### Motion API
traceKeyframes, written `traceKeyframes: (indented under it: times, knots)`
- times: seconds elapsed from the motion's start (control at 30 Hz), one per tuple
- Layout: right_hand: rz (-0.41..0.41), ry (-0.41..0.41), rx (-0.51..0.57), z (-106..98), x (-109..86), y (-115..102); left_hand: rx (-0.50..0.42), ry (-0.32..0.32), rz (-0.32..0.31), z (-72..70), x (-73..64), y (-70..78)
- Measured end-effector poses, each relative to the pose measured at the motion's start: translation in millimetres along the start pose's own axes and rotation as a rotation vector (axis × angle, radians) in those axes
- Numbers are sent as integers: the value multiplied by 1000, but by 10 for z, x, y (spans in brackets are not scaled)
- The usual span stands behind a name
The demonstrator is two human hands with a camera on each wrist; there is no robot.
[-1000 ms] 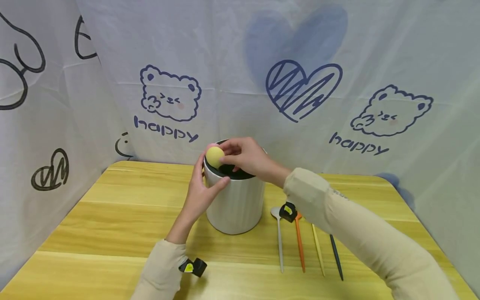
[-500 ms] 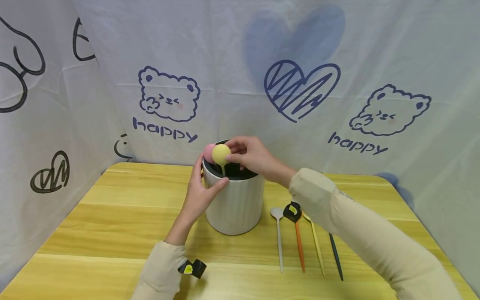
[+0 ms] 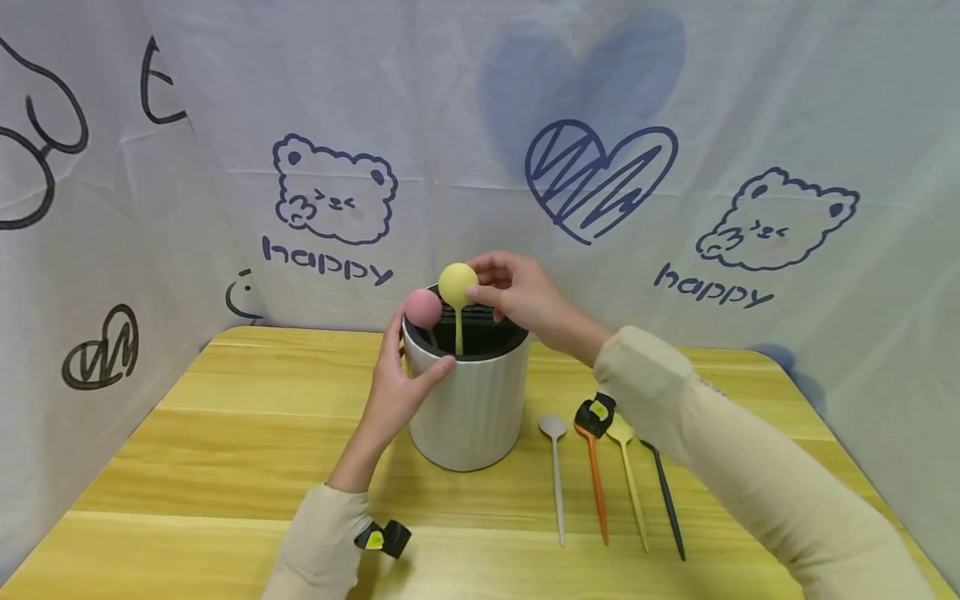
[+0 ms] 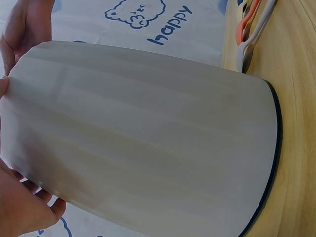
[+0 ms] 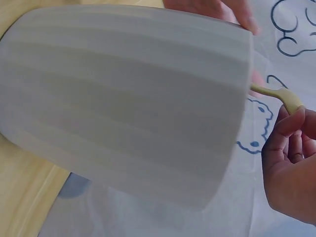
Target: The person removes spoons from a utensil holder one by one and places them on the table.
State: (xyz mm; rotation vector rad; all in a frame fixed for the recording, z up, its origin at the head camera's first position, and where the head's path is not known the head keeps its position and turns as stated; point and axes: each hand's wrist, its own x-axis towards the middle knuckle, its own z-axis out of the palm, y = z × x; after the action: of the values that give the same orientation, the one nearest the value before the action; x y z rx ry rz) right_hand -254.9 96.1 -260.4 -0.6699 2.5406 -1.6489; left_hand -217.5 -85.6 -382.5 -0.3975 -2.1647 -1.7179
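A ribbed white bin [image 3: 472,408] with a dark inner lining stands upright on the table. My left hand [image 3: 397,392] holds its left side near the top, thumb over the front rim and fingers round the far side. At the mouth, my right hand [image 3: 528,300] pinches a yellow spoon [image 3: 457,285] by the edge of its round bowl; the handle points down into the bin, its lower end hidden. A pink spoon [image 3: 423,308] leans against the left rim, bowl up. In the right wrist view, thumb and finger grip the yellow spoon's bowl [image 5: 291,100].
On the wooden table [image 3: 225,467], to the right of the bin, lie a grey spoon [image 3: 557,475], an orange spoon [image 3: 598,492], another yellow spoon [image 3: 632,483] and a black-handled utensil [image 3: 671,504] partly under the right sleeve. A printed white cloth [image 3: 465,100] hangs behind.
My right hand has moved right and up, drawing the yellow spoon away from the pink one and showing more of its handle. The left hand keeps its hold on the bin.
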Motion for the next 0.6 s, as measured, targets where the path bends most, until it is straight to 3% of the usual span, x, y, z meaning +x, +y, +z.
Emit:
traceKeyframes:
  times: [0.37, 0.6]
  knots:
    - [-96, 56, 108, -238, -14, -205, 5, 8, 3, 3, -3, -6]
    - [-172, 107, 245, -425, -39, -353, 0, 17, 14, 10, -4, -15]
